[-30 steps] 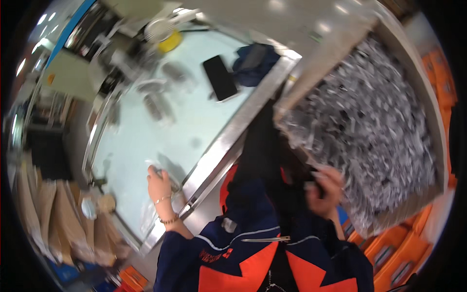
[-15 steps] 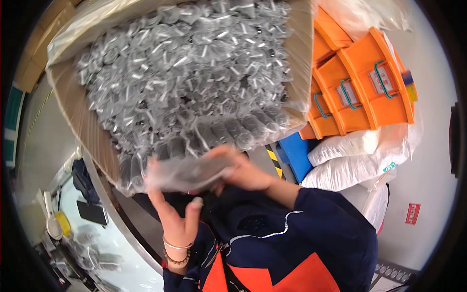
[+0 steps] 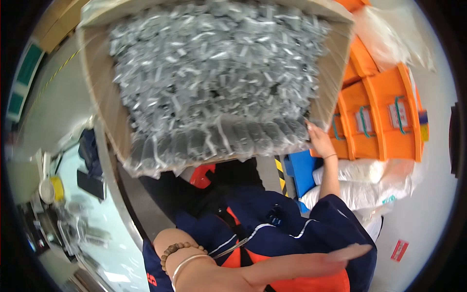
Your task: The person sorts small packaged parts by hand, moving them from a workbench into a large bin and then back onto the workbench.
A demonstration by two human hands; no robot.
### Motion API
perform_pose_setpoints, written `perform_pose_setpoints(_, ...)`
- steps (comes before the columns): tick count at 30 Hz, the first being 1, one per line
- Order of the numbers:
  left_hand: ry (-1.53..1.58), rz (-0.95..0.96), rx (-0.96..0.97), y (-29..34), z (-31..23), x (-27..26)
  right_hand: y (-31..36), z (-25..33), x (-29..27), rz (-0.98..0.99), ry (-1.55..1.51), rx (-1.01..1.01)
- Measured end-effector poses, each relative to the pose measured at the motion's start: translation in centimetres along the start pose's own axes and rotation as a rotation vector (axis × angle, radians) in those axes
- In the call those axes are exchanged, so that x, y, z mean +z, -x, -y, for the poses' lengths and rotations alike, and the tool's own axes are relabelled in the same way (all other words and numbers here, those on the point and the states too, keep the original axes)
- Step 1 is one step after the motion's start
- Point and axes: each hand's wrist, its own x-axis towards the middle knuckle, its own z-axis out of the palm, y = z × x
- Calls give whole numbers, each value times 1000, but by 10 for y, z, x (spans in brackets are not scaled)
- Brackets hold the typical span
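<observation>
A large cardboard box with a plastic liner stands before me. Many dark grey pieces in clear plastic bags fill it, and a neat row of bagged dark pieces lies along the near wall. My right hand is at the box's near right corner, its fingers closed on the rim. Close to the camera at the lower edge is my left hand, with a beaded bracelet and a bangle at the wrist. Its thumb stretches out to the right with nothing against it; the other fingers are cut off by the frame.
Orange bins with green handles are stacked to the right, above white plastic sacks and a blue container. At left, a pale worktable carries a dark phone-like slab and clear-bagged pieces. A red object shows below the box.
Both hands have parted from the blurred clear-plastic item between them. My right hand moved right to the box corner; my left came down and nearer the camera. The view shifted.
</observation>
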Motion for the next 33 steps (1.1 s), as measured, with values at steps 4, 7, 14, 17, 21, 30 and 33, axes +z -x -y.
perform_pose_setpoints(4, -44, -213, -16, -110, 40, 41, -19, 18, -20, 164, 293, 194)
perform_pose_setpoints(7, -147, -422, -15, -147, 57, 2, -24, 76, -16, -145, 659, 232)
perform_pose_setpoints(14, -352, -794, 42, -217, 72, -118, -37, 251, 24, -365, 595, -328)
perform_pose_setpoints(17, -287, -870, 75, -206, 78, -191, -33, 316, 46, -421, 436, -607)
perform_pose_setpoints(21, -1209, -1130, -522, -96, 159, -317, 10, 453, 111, -245, 177, -1072)
perform_pose_setpoints(30, -1384, -1045, -1180, 45, 193, -337, 214, 660, 285, 491, -144, -1956)
perform_pose_setpoints(33, -1141, -1153, -1197, 45, 178, -335, 259, 700, 390, 343, -222, -2091)
